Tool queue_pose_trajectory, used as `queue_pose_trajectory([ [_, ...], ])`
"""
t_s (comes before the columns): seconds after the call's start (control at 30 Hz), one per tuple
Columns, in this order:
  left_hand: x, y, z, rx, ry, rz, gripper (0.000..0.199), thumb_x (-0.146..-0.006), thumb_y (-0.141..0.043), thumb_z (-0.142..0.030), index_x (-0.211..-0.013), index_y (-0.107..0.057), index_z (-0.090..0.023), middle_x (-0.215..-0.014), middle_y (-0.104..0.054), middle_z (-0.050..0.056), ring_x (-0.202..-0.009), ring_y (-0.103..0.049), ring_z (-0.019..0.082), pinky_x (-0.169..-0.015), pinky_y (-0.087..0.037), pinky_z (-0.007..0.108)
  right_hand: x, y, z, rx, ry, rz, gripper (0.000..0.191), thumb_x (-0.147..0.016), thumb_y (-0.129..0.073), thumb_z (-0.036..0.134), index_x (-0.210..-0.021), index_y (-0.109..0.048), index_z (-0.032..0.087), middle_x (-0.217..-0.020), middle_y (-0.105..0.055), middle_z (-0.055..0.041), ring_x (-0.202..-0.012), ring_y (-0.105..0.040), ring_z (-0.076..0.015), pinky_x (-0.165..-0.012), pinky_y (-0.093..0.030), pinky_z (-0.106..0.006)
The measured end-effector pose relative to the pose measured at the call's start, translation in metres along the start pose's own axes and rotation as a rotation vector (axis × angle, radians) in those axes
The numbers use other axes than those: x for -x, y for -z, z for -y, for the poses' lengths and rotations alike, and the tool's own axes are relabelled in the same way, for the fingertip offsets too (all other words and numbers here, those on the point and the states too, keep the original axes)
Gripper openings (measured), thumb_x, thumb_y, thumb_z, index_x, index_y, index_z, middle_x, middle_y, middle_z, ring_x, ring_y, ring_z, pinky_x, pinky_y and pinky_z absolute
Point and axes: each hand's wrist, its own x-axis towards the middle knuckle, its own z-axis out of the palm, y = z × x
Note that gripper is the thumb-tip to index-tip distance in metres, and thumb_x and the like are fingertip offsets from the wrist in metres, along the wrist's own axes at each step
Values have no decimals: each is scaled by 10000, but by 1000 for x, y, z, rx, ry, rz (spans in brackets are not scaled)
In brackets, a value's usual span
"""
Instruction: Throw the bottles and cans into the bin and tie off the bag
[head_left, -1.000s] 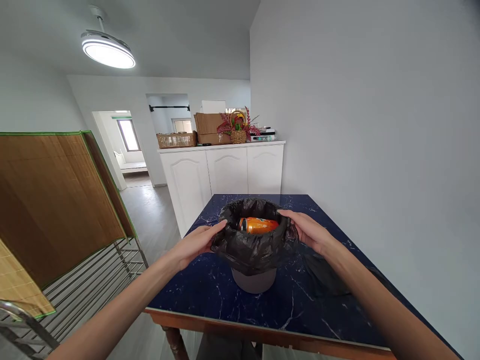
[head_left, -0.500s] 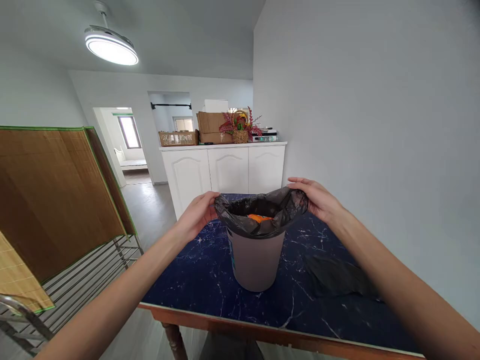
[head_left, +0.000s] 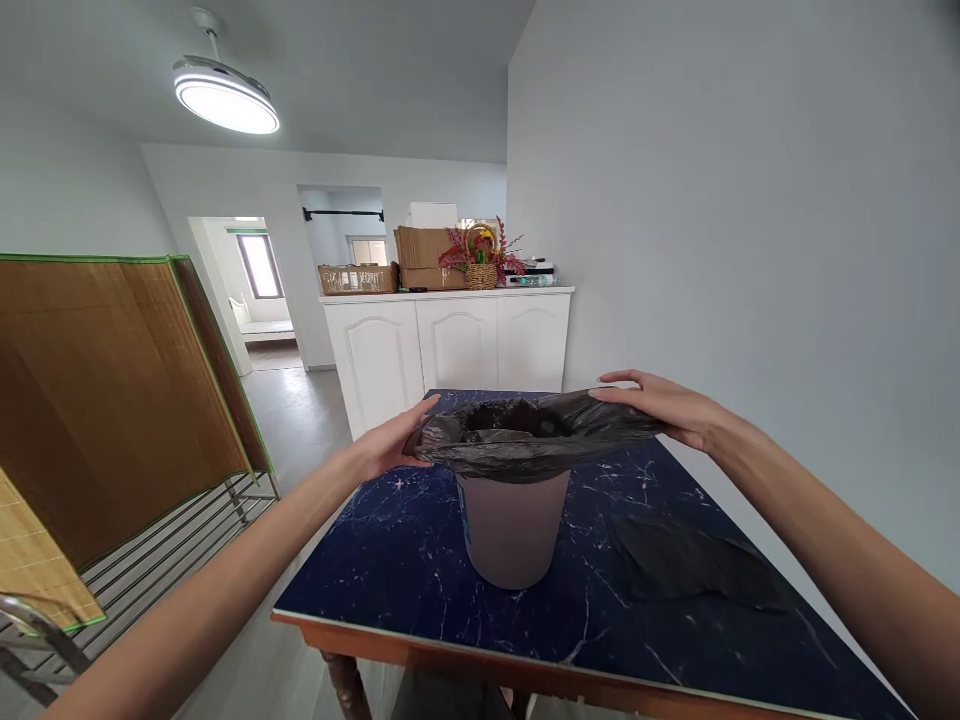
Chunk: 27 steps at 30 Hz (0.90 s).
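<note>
A grey trash can (head_left: 516, 535) stands upright on the dark blue, white-veined tabletop (head_left: 390, 590). The black garbage bag (head_left: 525, 455) lines it, its rim folded over the outside. My left hand (head_left: 394, 438) grips the bag's left edge, thumb above and fingers below. On the other side, my right hand (head_left: 664, 402) has hold of the bag's right edge, which is drawn out sideways past the can; some fingers there are hidden by the plastic. The can's contents are hidden behind the bag's front edge. A flat black plastic bag (head_left: 697, 560) lies to the can's right.
The table stands close to the wall (head_left: 712, 200) on the right. Behind it is a white cabinet (head_left: 457, 345) bearing cardboard boxes (head_left: 429, 255) and a flower basket (head_left: 481, 272). A metal rack with a brown bamboo mat (head_left: 120, 370) stands at the left.
My hands have moved apart, the right one farther out to the right. The bag's rim is stretched wider and flatter, and the orange item inside no longer shows.
</note>
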Motion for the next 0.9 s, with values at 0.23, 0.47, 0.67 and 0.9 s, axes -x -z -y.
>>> queue_pose_trajectory([
  [0.23,-18,-2,-9,235,158,82,199,-728,-857,-308,-860,-766,-189,-800,-755,122,-689,-714,247,-563,-532,341,-1,9,2,155,7,237,457,-644,-1009,374,-1005,-789,199,-992,-812,-115,-838,-753,-247,-620,-608,-293],
  [0.47,-18,-14,-38,431,-56,-153,576,-592,-846,-167,-1134,-656,-216,-689,-643,-54,-538,-547,107,-497,-383,236,-6,5,8,-197,247,21,570,-563,-963,177,-1073,-713,226,-770,-642,70,-620,-616,-101,-525,-492,-199],
  [0.67,-7,-12,-50,557,-278,-290,553,-508,-829,-76,-1015,-656,-211,-599,-451,-132,-514,-426,70,-498,-327,204,-4,17,-1,-379,318,-111,530,-570,-908,152,-1050,-702,240,-700,-548,86,-592,-524,-90,-521,-456,-194],
  [0.9,26,17,-27,502,-418,-409,494,-584,-886,-100,-998,-649,-230,-656,-512,-103,-580,-467,80,-556,-374,200,29,37,-41,-653,273,-164,517,-587,-916,55,-1009,-694,258,-762,-491,77,-568,-427,-52,-433,-400,-139],
])
